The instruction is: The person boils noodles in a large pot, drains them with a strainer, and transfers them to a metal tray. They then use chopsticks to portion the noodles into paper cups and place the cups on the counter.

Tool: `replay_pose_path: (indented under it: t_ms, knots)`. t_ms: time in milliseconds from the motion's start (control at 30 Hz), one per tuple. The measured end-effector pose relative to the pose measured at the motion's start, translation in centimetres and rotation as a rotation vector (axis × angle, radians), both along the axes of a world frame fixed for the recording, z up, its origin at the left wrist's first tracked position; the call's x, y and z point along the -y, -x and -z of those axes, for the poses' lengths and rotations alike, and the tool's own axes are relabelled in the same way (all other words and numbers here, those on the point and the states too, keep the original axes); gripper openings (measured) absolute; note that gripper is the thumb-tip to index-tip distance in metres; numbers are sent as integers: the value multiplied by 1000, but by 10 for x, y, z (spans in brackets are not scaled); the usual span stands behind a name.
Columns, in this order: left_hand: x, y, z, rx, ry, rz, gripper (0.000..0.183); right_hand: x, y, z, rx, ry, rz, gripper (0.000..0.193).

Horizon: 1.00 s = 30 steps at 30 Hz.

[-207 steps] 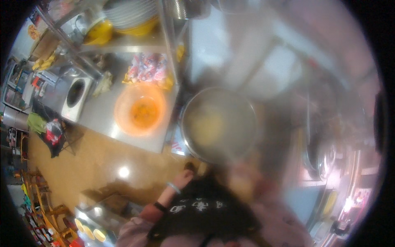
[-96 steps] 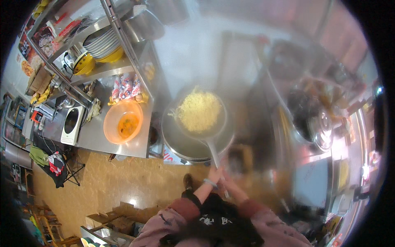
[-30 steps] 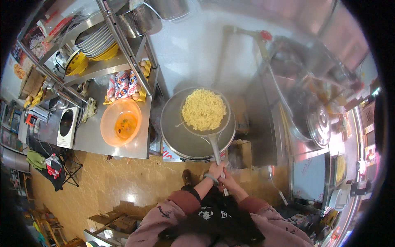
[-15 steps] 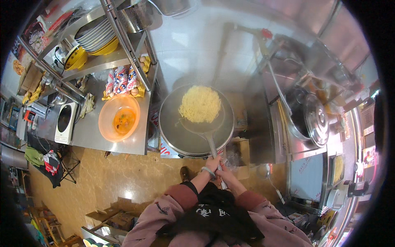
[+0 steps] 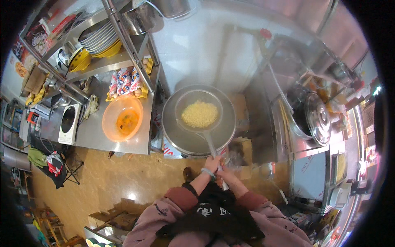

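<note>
Pale kitchen wall (image 5: 197,51) behind; noodles (image 5: 200,115) in strainer (image 5: 201,94) at pot (image 5: 176,140) mouth, frame centre, left hand (image 5: 212,164) and right hand (image 5: 225,174) clenched round handle (image 5: 210,143) below. Apparent step: cooking or draining; next move seemingly calls for steady, level grip.

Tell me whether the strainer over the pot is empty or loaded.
Loaded: yellow noodles sit heaped in the middle of the strainer, with a noodle-free ring showing around them.
</note>
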<state>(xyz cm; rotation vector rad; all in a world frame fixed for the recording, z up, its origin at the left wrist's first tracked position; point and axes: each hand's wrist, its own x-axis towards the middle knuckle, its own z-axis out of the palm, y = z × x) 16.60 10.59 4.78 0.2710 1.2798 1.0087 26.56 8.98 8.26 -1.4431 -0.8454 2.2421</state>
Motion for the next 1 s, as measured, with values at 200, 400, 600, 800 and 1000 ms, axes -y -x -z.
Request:
replay_pose_path:
  t_ms: [200, 400, 600, 800, 1000]
  knots:
    - [3, -14, -39, 100, -192, 61, 19, 5, -15, -44, -85, -203, -31, 58]
    - [-11, -7, -24, -84, -215, 101, 27, -4, -8, -39, -39, -116, 13, 61]
    - [-5, -10, -8, 68, -104, 9, 35, -5, -7, -46, -123, -144, 24, 38]
    - [-13, 71, 17, -229, -252, -80, 42, 1, -24, -97, -79, -48, 6, 22]
    - [-110, 134, -24, -1194, -735, -262, 55, 0, -43, -138, -66, -103, 5, 22]
